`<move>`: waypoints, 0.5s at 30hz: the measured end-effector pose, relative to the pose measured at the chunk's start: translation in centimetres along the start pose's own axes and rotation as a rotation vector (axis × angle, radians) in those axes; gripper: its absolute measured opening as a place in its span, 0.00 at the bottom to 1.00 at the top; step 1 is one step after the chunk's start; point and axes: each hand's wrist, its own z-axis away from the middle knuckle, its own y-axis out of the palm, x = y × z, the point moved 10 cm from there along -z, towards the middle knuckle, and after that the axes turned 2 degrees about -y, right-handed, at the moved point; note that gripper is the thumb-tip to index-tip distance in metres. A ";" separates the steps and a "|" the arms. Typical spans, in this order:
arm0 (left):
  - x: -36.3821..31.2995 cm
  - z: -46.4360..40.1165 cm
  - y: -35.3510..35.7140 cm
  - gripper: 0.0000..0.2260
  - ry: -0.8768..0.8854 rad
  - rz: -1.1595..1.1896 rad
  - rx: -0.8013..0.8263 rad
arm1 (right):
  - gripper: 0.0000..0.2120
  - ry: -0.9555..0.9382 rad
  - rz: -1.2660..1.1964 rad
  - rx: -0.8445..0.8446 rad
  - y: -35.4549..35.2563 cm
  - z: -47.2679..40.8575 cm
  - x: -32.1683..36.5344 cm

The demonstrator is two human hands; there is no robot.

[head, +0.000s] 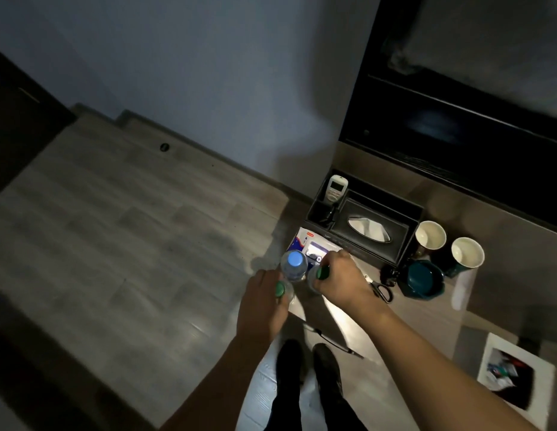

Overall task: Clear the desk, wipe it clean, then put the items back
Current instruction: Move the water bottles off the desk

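Both hands on green-capped bottles at the desk's left end

We see the left hand (262,309), arm reaching forward and palm down, curled round a green-capped bottle (281,289); the right hand (342,279), forearm angled in from the right, grips a second bottle (321,273) by its neck. A blue-capped bottle (294,264) stands between and just beyond them. All three sit on the desk (339,318), beside a packet (305,244) and near the tissue box (369,229), scissors (381,290), bowl (424,279) and two cups (430,235)

Both arms extended — left grip (264,306), right grip (342,278) clenched
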 end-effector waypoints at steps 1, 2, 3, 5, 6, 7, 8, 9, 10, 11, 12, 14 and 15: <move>0.0 -0.1 0.1 0.13 0.006 -0.005 0.007 | 0.13 0.000 -0.004 0.006 0.0 0.3 0.1; 0.0 -0.2 0.1 0.13 0.011 -0.006 0.010 | 0.14 0.000 -0.009 0.013 0.0 0.5 0.1; -0.1 -0.2 0.1 0.13 0.024 -0.008 0.006 | 0.15 -0.001 -0.011 0.018 0.1 0.7 0.1; -0.2 -0.4 0.2 0.13 0.045 -0.014 -0.008 | 0.16 -0.006 -0.003 0.031 0.2 0.8 0.1; -0.1 -0.6 0.2 0.13 0.052 -0.022 -0.022 | 0.16 -0.006 0.000 0.035 0.3 0.7 0.1; -0.1 -0.8 0.3 0.13 0.067 -0.030 -0.031 | 0.15 -0.006 0.002 0.035 0.4 0.6 0.1; -0.1 -1.0 0.4 0.13 0.084 -0.040 -0.031 | 0.14 -0.007 0.003 0.031 0.6 0.4 0.0; 0.0 -1.2 0.6 0.14 0.094 -0.048 -0.026 | 0.13 -0.005 0.005 0.027 0.7 0.2 0.0; 0.1 -1.4 0.7 0.15 0.097 -0.056 -0.016 | 0.12 -0.003 0.005 0.023 0.8 0.1 -0.1; 0.3 -1.4 0.8 0.16 0.096 -0.065 -0.005 | 0.12 0.002 0.000 0.019 0.9 0.1 -0.1; 0.3 -1.4 0.9 0.18 0.093 -0.072 0.002 | 0.12 0.007 -0.007 0.013 1.0 0.0 -0.2; 0.5 -1.4 0.8 0.19 0.085 -0.067 0.006 | 0.13 0.006 -0.020 -0.007 1.0 -0.1 -0.2; 0.6 -1.3 0.9 0.19 0.081 -0.056 0.004 | 0.14 0.002 -0.027 -0.018 1.0 -0.2 -0.1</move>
